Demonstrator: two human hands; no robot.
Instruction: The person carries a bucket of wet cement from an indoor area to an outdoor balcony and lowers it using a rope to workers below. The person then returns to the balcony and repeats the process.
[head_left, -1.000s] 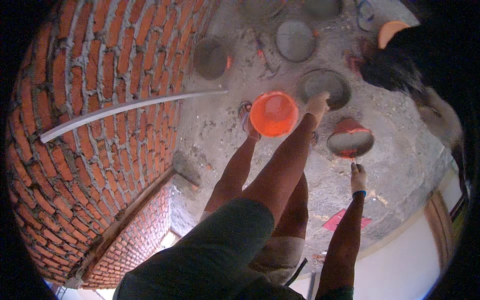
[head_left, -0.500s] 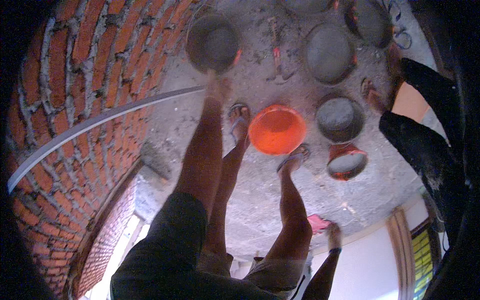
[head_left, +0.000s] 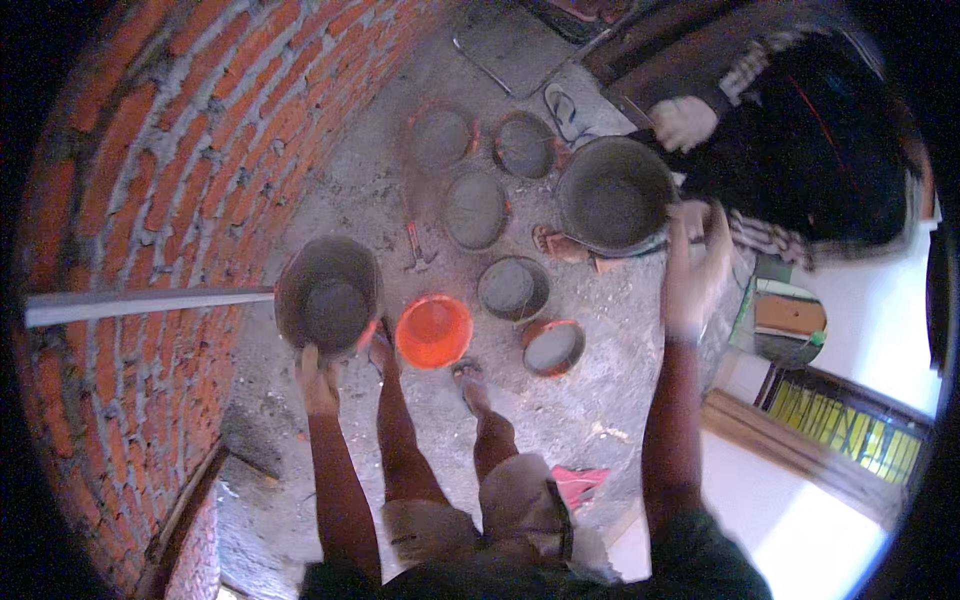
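My left hand [head_left: 318,380] grips the near rim of a dark, mortar-stained bucket [head_left: 308,265], which hangs tilted beside the brick wall. My right hand [head_left: 697,270] is raised at the right, smeared by motion. Its fingertips are at the right rim of a second dark bucket [head_left: 615,190]; whether they grip it cannot be made out. A co-worker's hand [head_left: 685,122] is just beyond that bucket, at the end of a dark sleeve. An orange basin [head_left: 434,330] sits on the floor by my feet.
Several grey-filled buckets, one of them a red-rimmed bucket [head_left: 553,348], stand on the rough floor. A hammer [head_left: 418,250] lies among them. A pale straight bar [head_left: 150,303] runs from the brick wall [head_left: 150,200] toward my left bucket. Pink cloth [head_left: 580,485] lies near my legs.
My right hand has come up from low beside my leg to the second bucket. The left hand still holds its bucket. The view has shifted, and more of the co-worker shows.
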